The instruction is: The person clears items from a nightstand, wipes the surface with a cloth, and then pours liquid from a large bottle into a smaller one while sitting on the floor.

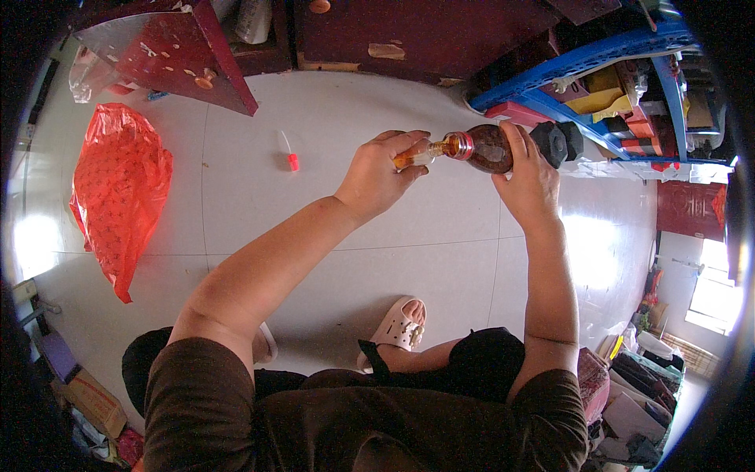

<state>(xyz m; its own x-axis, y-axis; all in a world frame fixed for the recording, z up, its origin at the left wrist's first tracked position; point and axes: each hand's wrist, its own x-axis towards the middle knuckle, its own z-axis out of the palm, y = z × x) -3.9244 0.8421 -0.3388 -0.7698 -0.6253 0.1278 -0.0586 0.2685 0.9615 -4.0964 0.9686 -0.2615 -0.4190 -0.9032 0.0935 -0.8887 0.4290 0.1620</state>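
Note:
My left hand (383,171) is closed around a small clear bottle (416,156) with amber-brown liquid inside. In my right hand (528,177) is a larger round-bodied bottle (491,148) of dark brown content, tilted on its side with a red ring at its neck. The mouths of the two bottles meet, and amber liquid shows in the larger one's neck. On the tiled floor, left of my hands, stands a small red cap (293,162) with a thin pale tube or stem rising from it.
A red plastic bag (121,189) lies on the floor at left. Above it hangs an open dark-red cabinet door (177,65). Black hexagonal dumbbells (551,144) sit beyond my right hand, beside a blue metal shelf (584,68) with boxes. Piled goods (631,401) fill the lower right.

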